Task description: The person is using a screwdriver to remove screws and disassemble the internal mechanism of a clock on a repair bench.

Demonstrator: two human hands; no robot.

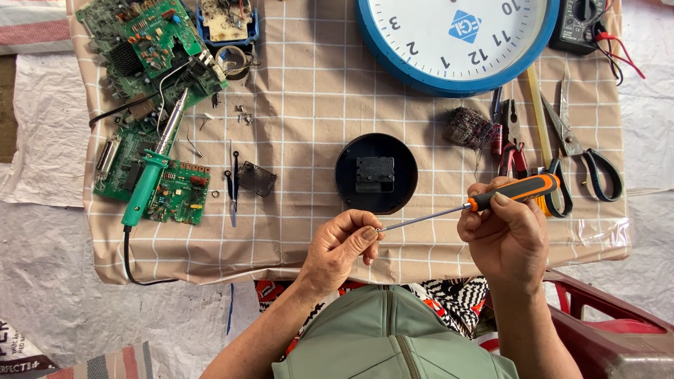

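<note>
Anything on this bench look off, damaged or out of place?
Yes: the blue-rimmed wall clock hangs past the table's far edge, its black movement housing lies apart mid-table, and loose screws are scattered by the circuit boards. Nothing looks spilled.

One head camera looks straight down — close over the cloth-covered table [316, 105] — no second view.

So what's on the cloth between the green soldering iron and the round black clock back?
In the head view, between the soldering iron and the black clock back lie loose clock hands and a small dark rectangular cover, on the checked cloth.
</note>
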